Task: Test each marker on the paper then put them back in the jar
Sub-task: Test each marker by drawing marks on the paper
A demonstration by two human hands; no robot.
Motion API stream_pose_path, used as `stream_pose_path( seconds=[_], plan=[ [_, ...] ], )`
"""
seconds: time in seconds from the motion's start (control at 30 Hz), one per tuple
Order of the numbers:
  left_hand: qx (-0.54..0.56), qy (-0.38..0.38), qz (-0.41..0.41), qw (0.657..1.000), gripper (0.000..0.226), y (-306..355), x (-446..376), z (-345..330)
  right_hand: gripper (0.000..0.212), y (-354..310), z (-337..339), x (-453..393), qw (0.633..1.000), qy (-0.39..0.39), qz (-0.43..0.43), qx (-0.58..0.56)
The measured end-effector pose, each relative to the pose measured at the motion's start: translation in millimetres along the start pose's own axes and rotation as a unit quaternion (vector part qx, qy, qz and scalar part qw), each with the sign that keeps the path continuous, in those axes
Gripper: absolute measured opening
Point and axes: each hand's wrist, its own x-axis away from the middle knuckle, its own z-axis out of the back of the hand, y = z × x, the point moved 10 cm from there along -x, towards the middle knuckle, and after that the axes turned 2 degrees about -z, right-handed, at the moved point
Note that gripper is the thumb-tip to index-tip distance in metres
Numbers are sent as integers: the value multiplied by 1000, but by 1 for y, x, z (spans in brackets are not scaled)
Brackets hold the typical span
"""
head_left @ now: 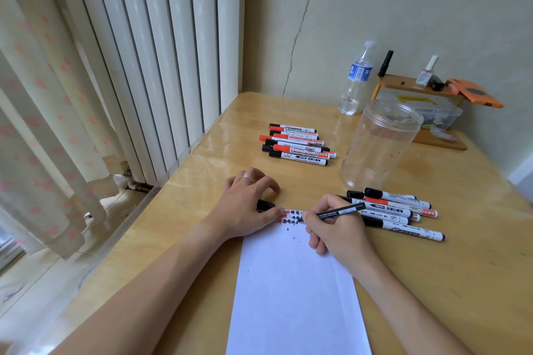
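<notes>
Your right hand point(331, 228) is gripping a thin black marker point(337, 213), tip on the paper's point(294, 291) far edge, barrel pointing right toward the clear jar point(377, 147) standing beyond. Your left hand point(248, 204) is pinching a black cap point(264, 205).

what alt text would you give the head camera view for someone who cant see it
A right hand writes with a slim black marker at the top of a white paper sheet on a wooden table, the left hand steadying the paper. Capped markers lie around an empty clear plastic jar.
</notes>
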Motion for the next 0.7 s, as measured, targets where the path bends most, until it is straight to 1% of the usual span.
stream_pose_path(
  seconds=[0.1,0.2,0.27,0.4,0.47,0.53,0.6,0.7],
  plan=[
    [32,-1,9,999,53,2,1,3,24,0,0,0,1000,-3,-2,-1],
    [85,18,22,996,46,0,1,12,23,0,0,0,1000,-7,-2,-3],
    [77,19,19,997,39,0,2,14,24,0,-1,1,1000,-9,-3,-6],
    [61,0,6,998,39,2,4,10,24,-2,-1,1,1000,-11,6,-12],
    [70,6,6,997,28,1,3,12,22,-7,2,3,999,-9,22,-23],
    [92,27,-11,995,23,2,3,16,18,-16,3,5,998,-11,47,-37],
    [108,44,-45,992,22,10,5,18,14,-22,2,7,996,-24,68,-52],
    [105,53,-89,989,23,25,8,18,12,-25,-3,8,994,-48,82,-61]
  ],
)
